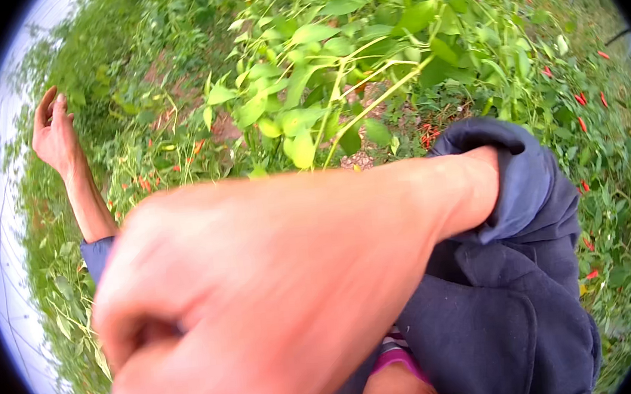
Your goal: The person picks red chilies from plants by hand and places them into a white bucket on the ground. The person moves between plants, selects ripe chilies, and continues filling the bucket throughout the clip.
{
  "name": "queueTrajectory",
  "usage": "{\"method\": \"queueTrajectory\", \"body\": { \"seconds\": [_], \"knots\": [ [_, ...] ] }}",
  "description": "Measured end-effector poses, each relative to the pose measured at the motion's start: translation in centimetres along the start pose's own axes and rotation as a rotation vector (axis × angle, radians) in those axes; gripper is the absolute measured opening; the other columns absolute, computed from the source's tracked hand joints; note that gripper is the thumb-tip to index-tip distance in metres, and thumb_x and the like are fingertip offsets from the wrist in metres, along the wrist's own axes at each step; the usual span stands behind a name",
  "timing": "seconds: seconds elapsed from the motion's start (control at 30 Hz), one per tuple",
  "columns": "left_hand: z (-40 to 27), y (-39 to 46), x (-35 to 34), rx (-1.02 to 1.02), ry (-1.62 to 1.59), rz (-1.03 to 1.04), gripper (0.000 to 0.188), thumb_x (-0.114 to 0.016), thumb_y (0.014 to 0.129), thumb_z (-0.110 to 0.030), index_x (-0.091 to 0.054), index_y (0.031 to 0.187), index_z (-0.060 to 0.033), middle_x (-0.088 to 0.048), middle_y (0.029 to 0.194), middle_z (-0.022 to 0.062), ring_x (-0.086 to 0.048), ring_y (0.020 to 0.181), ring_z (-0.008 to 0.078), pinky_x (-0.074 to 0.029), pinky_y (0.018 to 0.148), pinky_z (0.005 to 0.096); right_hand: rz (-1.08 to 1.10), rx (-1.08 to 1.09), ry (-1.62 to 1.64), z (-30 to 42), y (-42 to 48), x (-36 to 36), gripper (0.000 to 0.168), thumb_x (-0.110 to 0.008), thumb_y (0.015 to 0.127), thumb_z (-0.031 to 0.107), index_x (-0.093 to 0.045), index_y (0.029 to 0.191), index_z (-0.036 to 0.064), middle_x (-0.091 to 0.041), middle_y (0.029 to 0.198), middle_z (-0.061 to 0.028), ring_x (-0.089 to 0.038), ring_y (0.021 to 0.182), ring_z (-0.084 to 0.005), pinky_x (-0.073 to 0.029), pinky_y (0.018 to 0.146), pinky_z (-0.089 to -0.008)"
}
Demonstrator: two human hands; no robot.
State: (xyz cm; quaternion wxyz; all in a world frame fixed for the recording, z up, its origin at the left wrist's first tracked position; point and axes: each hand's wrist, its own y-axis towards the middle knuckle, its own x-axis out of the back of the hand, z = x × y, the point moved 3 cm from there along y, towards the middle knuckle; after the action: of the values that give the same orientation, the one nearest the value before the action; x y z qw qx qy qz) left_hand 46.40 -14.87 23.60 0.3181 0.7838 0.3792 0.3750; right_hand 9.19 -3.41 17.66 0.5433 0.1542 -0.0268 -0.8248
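Observation:
Close in front of the camera, my right hand (244, 282) is blurred and fills much of the lower middle. Its fingers are curled in, with a small dark gap beside the thumb; nothing shows in it, though the inside of the fist is hidden. A rolled dark blue sleeve (518, 196) ends at that wrist. At the far left my left hand (57, 135) is raised, fingers loosely bent and apart, holding nothing that I can see. Green foliage (86, 82) stands behind it. Beyond my right hand rises a leafy chilli plant (308, 113) with pale green stems.
Red chillies (582, 124) dot the plants on the right, and several more (145, 183) show at the left. A patch of bare soil (359, 153) lies between the stems. Thin wires (2, 224) cross the pale background at the left rim.

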Motion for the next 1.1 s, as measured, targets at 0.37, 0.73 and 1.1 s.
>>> {"method": "queueTrajectory", "body": {
  "seconds": [0.37,0.73,1.1],
  "knots": [
    [17.6,-9.4,8.2,0.55,0.51,0.272,0.026,-0.063,0.079,-0.025,-0.069,0.092,-0.0046,-0.067,0.075,0.0055,-0.062,0.069,0.0123,-0.051,0.063,0.0281,0.654,-0.046,-0.291,-3.6,9.0,-3.0,0.032,-0.057,0.086,0.027,-0.065,0.102,0.0,-0.066,0.088,-0.0059,-0.063,0.077,-0.0118,-0.052,0.068,-0.0255],
    [15.7,-17.0,0.5,0.637,0.422,1.016,0.036,-0.052,0.09,-0.031,-0.064,0.103,0.0001,-0.067,0.089,0.0155,-0.063,0.073,0.022,-0.05,0.069,0.0343,-0.215,-0.022,-0.245,-10.3,23.9,7.1,0.028,-0.054,0.082,0.013,-0.063,0.103,-0.002,-0.067,0.086,-0.0092,-0.065,0.074,-0.0138,-0.054,0.064,-0.0268],
    [7.4,-20.5,-1.2,0.846,-0.27,0.833,0.063,-0.066,0.082,-0.016,-0.038,0.134,0.0077,-0.064,0.102,0.0113,-0.059,0.096,0.0168,-0.043,0.09,0.0297,-0.126,0.121,-1.076,-17.0,29.3,10.7,0.027,-0.051,0.083,0.014,-0.066,0.105,0.006,-0.069,0.091,-0.0093,-0.065,0.084,-0.0155,-0.05,0.077,-0.0313]
  ]
}}
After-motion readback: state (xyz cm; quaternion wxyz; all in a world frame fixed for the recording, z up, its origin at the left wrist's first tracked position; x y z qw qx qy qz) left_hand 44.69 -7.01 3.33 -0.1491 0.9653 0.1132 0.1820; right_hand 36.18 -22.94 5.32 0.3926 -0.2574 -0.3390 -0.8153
